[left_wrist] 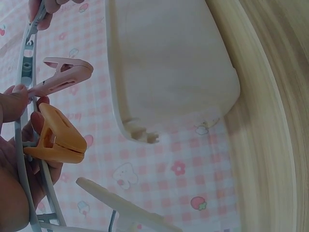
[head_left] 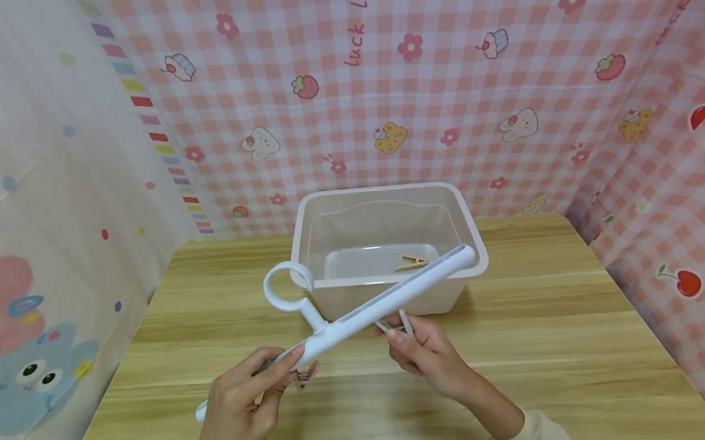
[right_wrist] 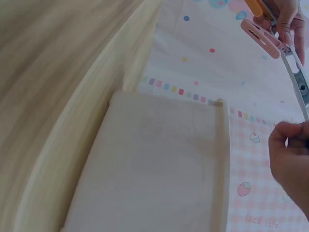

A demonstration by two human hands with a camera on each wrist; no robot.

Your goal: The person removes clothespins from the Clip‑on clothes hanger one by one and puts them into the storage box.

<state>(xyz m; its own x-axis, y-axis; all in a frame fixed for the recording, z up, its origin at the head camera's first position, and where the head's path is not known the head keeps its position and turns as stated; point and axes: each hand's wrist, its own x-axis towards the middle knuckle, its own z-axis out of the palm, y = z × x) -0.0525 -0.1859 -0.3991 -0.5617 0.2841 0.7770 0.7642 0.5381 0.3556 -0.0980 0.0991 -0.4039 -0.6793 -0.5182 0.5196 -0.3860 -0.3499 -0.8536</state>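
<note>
A long white clip hanger (head_left: pixel 384 303) with a round ring hook (head_left: pixel 288 267) is held slantwise above the table, its upper end over the bin's front rim. My left hand (head_left: pixel 242 392) grips its lower half. Near those fingers, a pink clothespin (left_wrist: pixel 65 77) and an orange clothespin (left_wrist: pixel 60 137) are attached along the hanger's underside. Toward the hanger's other end in the left wrist view is a whitish clothespin (left_wrist: pixel 125 208). Between thumb and fingers, my right hand (head_left: pixel 424 353) pinches a light grey clothespin (head_left: pixel 406 323) at the hanger's underside, right of its middle.
Behind the hanger stands a translucent beige bin (head_left: pixel 386 191) with a yellow-brown clothespin (head_left: pixel 412 263) inside. Both rest on a wood-grain table (head_left: pixel 566 329). Patterned cloth (head_left: pixel 349 129) hangs along the back and both sides.
</note>
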